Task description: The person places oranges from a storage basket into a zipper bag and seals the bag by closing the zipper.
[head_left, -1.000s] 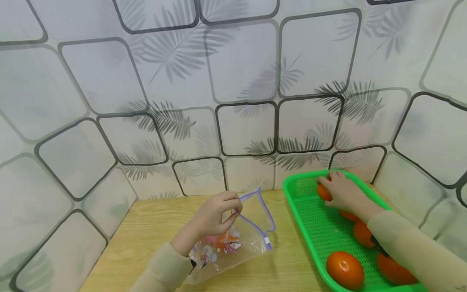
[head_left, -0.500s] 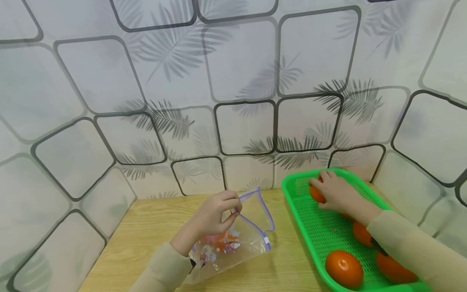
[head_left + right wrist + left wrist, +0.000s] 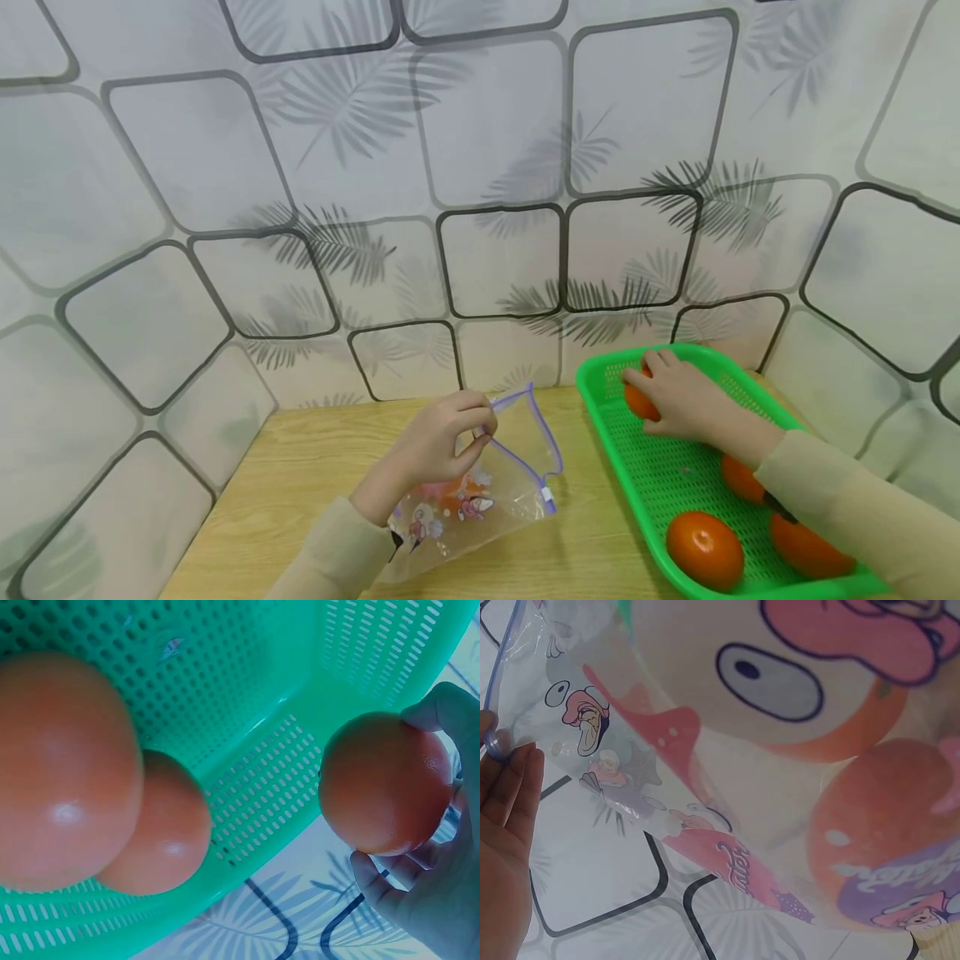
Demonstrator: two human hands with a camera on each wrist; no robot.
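My left hand point(image 3: 442, 437) pinches the purple zip edge of a clear, cartoon-printed zip bag point(image 3: 517, 492), whose mouth gapes to the right. Through the plastic in the left wrist view, oranges point(image 3: 870, 802) show inside. My right hand point(image 3: 682, 402) grips an orange point(image 3: 640, 402) over the far end of the green plastic basket point(image 3: 637, 500). The right wrist view shows thumb and fingers around this orange point(image 3: 384, 784), above the basket's rim. Several other oranges lie in the basket, one of them an orange point(image 3: 705, 550) at its near end; my right forearm partly hides the others.
The bag and basket stand on a wooden tabletop point(image 3: 315, 467), the bag left of the basket. Patterned wall covering point(image 3: 495, 258) rises behind the table and along both sides.
My right hand has moved a little to the left within the basket with the orange in its grip. The left hand and bag have stayed in place.
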